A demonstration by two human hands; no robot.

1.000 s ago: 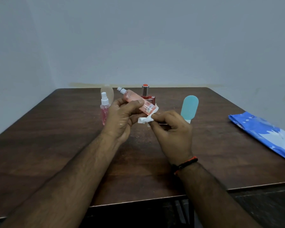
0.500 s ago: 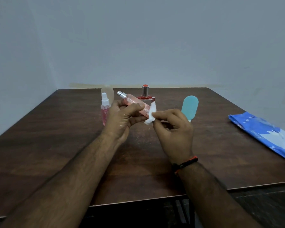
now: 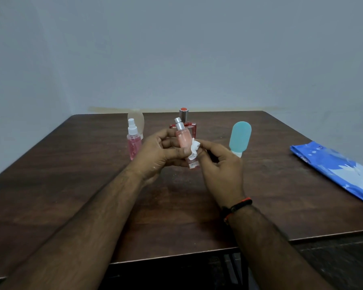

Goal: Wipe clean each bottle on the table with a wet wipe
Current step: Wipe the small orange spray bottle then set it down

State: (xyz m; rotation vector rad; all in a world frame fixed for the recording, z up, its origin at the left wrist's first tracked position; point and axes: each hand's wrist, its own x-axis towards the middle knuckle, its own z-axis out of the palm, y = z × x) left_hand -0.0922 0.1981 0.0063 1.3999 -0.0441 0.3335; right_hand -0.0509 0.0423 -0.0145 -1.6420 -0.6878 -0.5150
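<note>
My left hand (image 3: pixel 158 156) grips a small peach spray bottle (image 3: pixel 183 139) with a silver nozzle, nearly upright above the table. My right hand (image 3: pixel 220 164) pinches a white wet wipe (image 3: pixel 194 149) against the bottle's right side. On the table stand a pink spray bottle (image 3: pixel 133 143) with a white nozzle, a clear oval bottle (image 3: pixel 139 120) behind it, a red perfume bottle (image 3: pixel 183 115) with a silver cap partly hidden behind the held bottle, and a teal bottle (image 3: pixel 240 137) standing on its white cap.
A blue wet-wipe pack (image 3: pixel 333 168) lies near the right edge of the dark wooden table (image 3: pixel 71 174). A pale wall rises just behind the table's far edge. The near edge runs below my forearms.
The peach bottle has turned from lying slanted with its nozzle to the left to nearly upright. The wipe has moved from the bottle's base to its side.
</note>
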